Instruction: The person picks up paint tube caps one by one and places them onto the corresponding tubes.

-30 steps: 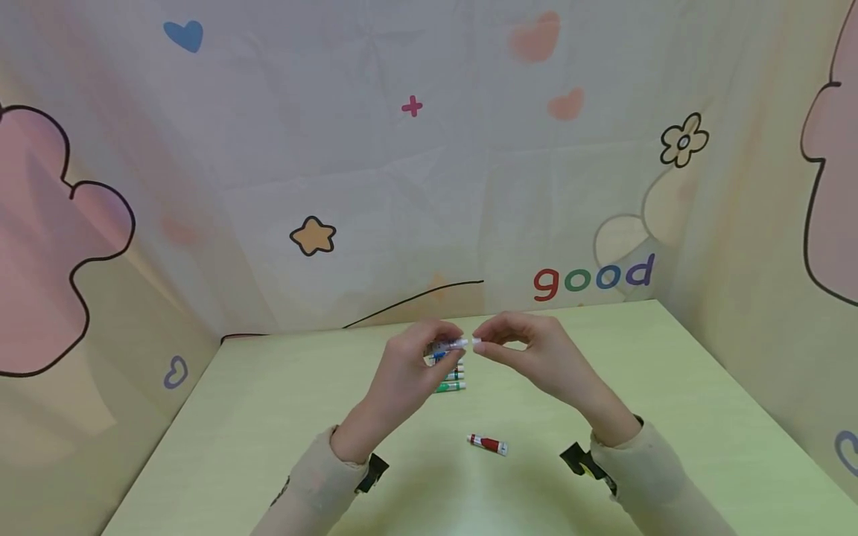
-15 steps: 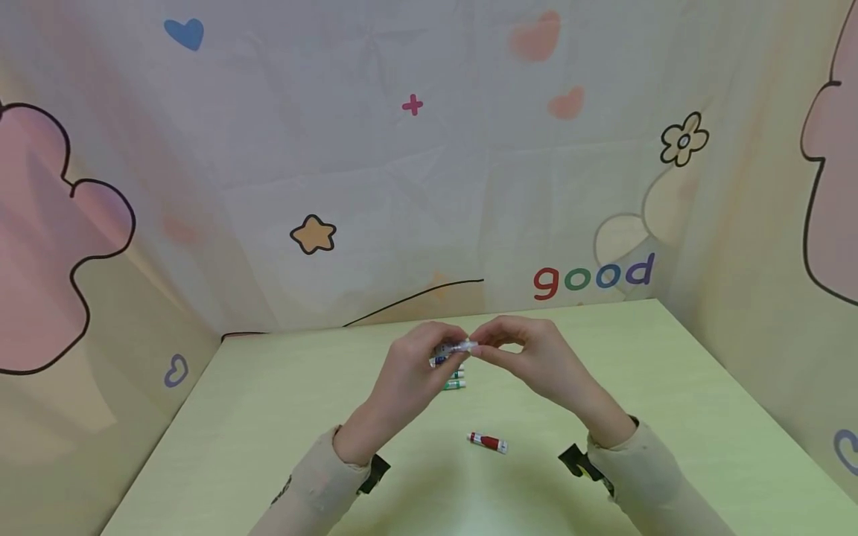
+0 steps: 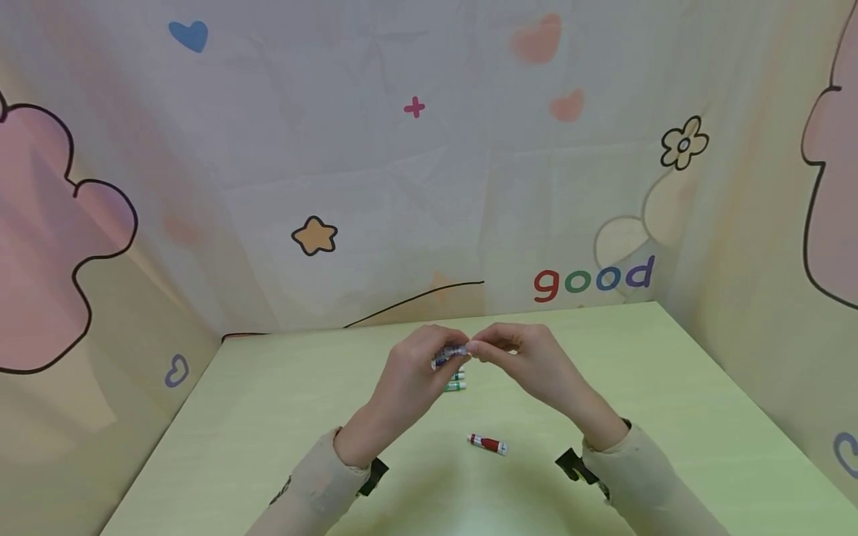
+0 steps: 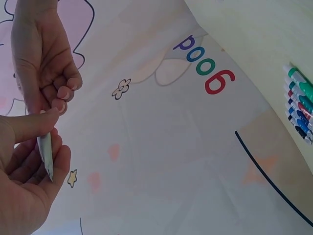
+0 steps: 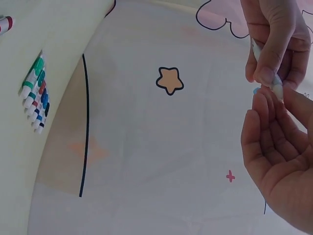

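Note:
In the head view my left hand (image 3: 418,380) holds a small whitish paint tube (image 3: 452,351) between thumb and fingers, above the table. The tube's flat, crimped end shows in the left wrist view (image 4: 46,159). My right hand (image 3: 536,361) meets it at the other end, where thumb and fingertips pinch the white cap, mostly hidden by the fingers. From the right wrist view the pale tapered end (image 5: 277,91) lies between the fingertips of both hands. A row of paint tubes (image 4: 301,98), green, red and blue among them, lies below, partly covered by my left hand in the head view.
A red paint tube (image 3: 487,444) lies alone on the pale green table (image 3: 268,447), nearer to me than the row. A printed cloth (image 3: 375,171) with hearts, a star and the word "good" hangs behind the table and along both sides.
A second ago a gap showed between the tube and the white cap in my right hand. The right hand has moved left, and its fingertips now meet the tube's end.

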`<action>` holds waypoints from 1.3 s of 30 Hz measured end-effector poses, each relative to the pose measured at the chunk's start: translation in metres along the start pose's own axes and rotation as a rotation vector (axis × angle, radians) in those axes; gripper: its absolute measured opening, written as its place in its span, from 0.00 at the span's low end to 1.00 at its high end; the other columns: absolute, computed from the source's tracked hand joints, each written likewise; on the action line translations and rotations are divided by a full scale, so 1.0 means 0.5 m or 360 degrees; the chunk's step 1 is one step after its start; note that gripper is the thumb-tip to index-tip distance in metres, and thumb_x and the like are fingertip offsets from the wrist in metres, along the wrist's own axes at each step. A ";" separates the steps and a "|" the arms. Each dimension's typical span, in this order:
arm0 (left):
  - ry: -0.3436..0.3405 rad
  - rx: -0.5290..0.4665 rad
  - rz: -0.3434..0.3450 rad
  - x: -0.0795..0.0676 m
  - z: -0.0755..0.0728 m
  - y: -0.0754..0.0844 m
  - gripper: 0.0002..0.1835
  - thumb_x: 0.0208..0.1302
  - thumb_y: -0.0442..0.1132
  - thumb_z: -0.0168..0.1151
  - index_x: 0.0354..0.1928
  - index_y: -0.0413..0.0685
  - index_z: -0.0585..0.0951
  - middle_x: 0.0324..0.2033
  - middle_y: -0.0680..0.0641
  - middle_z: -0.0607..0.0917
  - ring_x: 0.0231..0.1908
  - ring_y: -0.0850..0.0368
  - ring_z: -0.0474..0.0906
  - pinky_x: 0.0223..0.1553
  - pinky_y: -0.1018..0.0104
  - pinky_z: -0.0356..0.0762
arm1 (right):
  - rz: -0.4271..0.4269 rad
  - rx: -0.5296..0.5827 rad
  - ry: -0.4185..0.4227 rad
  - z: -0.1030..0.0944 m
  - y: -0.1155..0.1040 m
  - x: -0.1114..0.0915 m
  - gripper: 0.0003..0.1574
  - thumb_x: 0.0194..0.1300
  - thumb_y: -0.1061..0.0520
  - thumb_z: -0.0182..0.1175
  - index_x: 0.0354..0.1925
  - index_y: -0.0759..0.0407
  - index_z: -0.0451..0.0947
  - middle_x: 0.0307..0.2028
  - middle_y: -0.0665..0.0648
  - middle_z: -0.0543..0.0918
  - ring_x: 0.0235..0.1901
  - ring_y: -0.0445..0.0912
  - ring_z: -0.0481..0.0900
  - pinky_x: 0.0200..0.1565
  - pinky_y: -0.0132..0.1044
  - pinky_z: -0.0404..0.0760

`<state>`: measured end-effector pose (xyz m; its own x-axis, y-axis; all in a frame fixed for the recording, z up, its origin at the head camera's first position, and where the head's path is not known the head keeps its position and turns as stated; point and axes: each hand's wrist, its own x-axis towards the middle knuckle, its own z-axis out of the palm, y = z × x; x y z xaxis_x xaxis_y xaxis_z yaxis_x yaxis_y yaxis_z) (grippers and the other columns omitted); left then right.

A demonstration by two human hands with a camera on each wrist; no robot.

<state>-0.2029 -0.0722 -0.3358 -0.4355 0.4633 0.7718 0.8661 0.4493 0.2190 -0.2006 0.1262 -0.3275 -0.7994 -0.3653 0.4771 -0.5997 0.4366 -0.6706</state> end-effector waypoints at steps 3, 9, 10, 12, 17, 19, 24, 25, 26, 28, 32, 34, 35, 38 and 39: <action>-0.0007 0.0006 -0.0004 -0.001 0.001 0.001 0.09 0.57 0.36 0.66 0.40 0.44 0.79 0.34 0.53 0.81 0.34 0.66 0.75 0.35 0.76 0.74 | 0.0034 0.0003 -0.0016 0.004 0.002 0.000 0.15 0.62 0.41 0.58 0.36 0.48 0.83 0.30 0.44 0.83 0.31 0.39 0.79 0.36 0.41 0.77; -0.0039 -0.0042 -0.0041 -0.002 0.004 0.002 0.11 0.57 0.34 0.66 0.41 0.44 0.79 0.35 0.53 0.81 0.35 0.66 0.75 0.34 0.77 0.75 | 0.0018 -0.0058 -0.0017 0.008 0.014 -0.001 0.14 0.65 0.42 0.56 0.34 0.48 0.82 0.28 0.43 0.81 0.30 0.38 0.79 0.34 0.40 0.77; -0.0046 -0.0053 -0.0048 -0.002 0.004 0.002 0.11 0.56 0.34 0.66 0.41 0.43 0.79 0.35 0.53 0.81 0.35 0.66 0.75 0.34 0.77 0.75 | 0.0008 -0.0073 -0.0012 0.006 0.016 -0.002 0.14 0.65 0.43 0.55 0.34 0.47 0.82 0.28 0.42 0.81 0.30 0.38 0.79 0.33 0.40 0.77; -0.0058 -0.0066 -0.0061 -0.003 0.004 0.003 0.11 0.56 0.33 0.67 0.41 0.43 0.79 0.35 0.53 0.81 0.34 0.66 0.75 0.34 0.77 0.74 | -0.0010 -0.0099 -0.0004 0.001 0.019 -0.005 0.14 0.65 0.43 0.55 0.36 0.47 0.82 0.30 0.42 0.82 0.32 0.38 0.79 0.34 0.39 0.77; -0.0081 -0.0051 -0.0098 -0.008 0.000 0.005 0.11 0.54 0.32 0.68 0.40 0.43 0.79 0.34 0.53 0.80 0.33 0.66 0.74 0.33 0.76 0.75 | -0.0030 -0.0090 -0.0047 -0.017 0.018 -0.014 0.12 0.61 0.40 0.59 0.39 0.41 0.80 0.32 0.39 0.81 0.33 0.38 0.78 0.33 0.39 0.77; -0.0087 -0.0046 -0.0109 -0.007 -0.001 0.005 0.11 0.54 0.32 0.68 0.40 0.42 0.79 0.34 0.53 0.80 0.33 0.67 0.74 0.33 0.75 0.75 | -0.0052 -0.0075 -0.0078 -0.022 0.016 -0.015 0.11 0.59 0.40 0.61 0.39 0.40 0.80 0.32 0.38 0.81 0.33 0.38 0.77 0.32 0.38 0.77; -0.0092 -0.0034 -0.0092 -0.002 -0.002 0.008 0.11 0.54 0.33 0.68 0.40 0.43 0.79 0.34 0.53 0.80 0.33 0.66 0.74 0.33 0.77 0.74 | -0.0108 -0.0085 -0.0095 -0.024 0.016 -0.014 0.10 0.60 0.42 0.61 0.39 0.40 0.80 0.33 0.37 0.81 0.33 0.38 0.77 0.32 0.37 0.77; -0.0094 -0.0027 -0.0086 -0.002 -0.001 0.009 0.11 0.54 0.33 0.68 0.40 0.43 0.79 0.34 0.53 0.80 0.33 0.66 0.74 0.33 0.77 0.74 | -0.0109 -0.0086 -0.0095 -0.024 0.017 -0.015 0.10 0.60 0.42 0.61 0.39 0.41 0.80 0.33 0.37 0.80 0.33 0.38 0.77 0.32 0.37 0.77; -0.0095 -0.0023 -0.0083 -0.002 -0.001 0.011 0.10 0.54 0.33 0.68 0.39 0.44 0.80 0.34 0.54 0.80 0.33 0.66 0.74 0.33 0.78 0.74 | -0.0106 -0.0085 -0.0097 -0.023 0.017 -0.016 0.09 0.60 0.42 0.61 0.38 0.41 0.80 0.33 0.37 0.80 0.33 0.37 0.77 0.33 0.37 0.77; -0.0094 -0.0015 -0.0082 -0.003 0.000 0.013 0.10 0.54 0.33 0.68 0.39 0.44 0.80 0.33 0.54 0.80 0.33 0.66 0.74 0.33 0.78 0.73 | -0.0098 -0.0075 -0.0103 -0.021 0.016 -0.017 0.08 0.60 0.43 0.61 0.38 0.41 0.80 0.32 0.37 0.81 0.33 0.38 0.77 0.33 0.38 0.77; -0.0079 -0.0017 -0.0073 -0.005 0.001 0.016 0.11 0.54 0.33 0.68 0.39 0.44 0.80 0.34 0.53 0.81 0.33 0.66 0.74 0.33 0.77 0.74 | -0.0090 -0.0064 -0.0109 -0.019 0.013 -0.017 0.07 0.61 0.44 0.61 0.37 0.41 0.80 0.32 0.39 0.81 0.33 0.38 0.77 0.34 0.38 0.77; -0.0076 -0.0011 -0.0061 -0.005 0.001 0.016 0.10 0.54 0.33 0.68 0.39 0.45 0.79 0.33 0.54 0.80 0.33 0.66 0.74 0.34 0.78 0.74 | -0.0082 -0.0080 -0.0110 -0.018 0.011 -0.017 0.07 0.61 0.44 0.61 0.37 0.41 0.80 0.31 0.39 0.81 0.32 0.38 0.76 0.33 0.38 0.76; -0.0075 -0.0011 -0.0055 -0.005 0.001 0.017 0.10 0.54 0.33 0.68 0.39 0.45 0.79 0.33 0.54 0.80 0.33 0.66 0.74 0.34 0.78 0.74 | -0.0079 -0.0085 -0.0113 -0.018 0.011 -0.017 0.08 0.62 0.44 0.60 0.37 0.42 0.80 0.31 0.39 0.81 0.32 0.38 0.76 0.33 0.38 0.76; -0.0074 0.0012 -0.0042 -0.004 0.001 0.018 0.10 0.54 0.32 0.68 0.37 0.46 0.79 0.31 0.55 0.80 0.32 0.66 0.73 0.33 0.79 0.73 | -0.0064 -0.0082 -0.0147 -0.016 0.011 -0.016 0.10 0.63 0.43 0.58 0.37 0.45 0.80 0.30 0.41 0.80 0.31 0.39 0.76 0.34 0.38 0.76; -0.0073 0.0015 -0.0039 -0.004 0.001 0.019 0.10 0.53 0.32 0.68 0.37 0.46 0.79 0.31 0.55 0.80 0.32 0.66 0.73 0.33 0.78 0.72 | -0.0057 -0.0074 -0.0164 -0.015 0.011 -0.016 0.10 0.64 0.43 0.57 0.37 0.46 0.80 0.30 0.41 0.80 0.32 0.39 0.76 0.34 0.38 0.76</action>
<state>-0.1940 -0.0687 -0.3356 -0.4675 0.4866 0.7380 0.8528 0.4682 0.2315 -0.1980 0.1379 -0.3308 -0.7708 -0.4631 0.4375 -0.6308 0.4584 -0.6261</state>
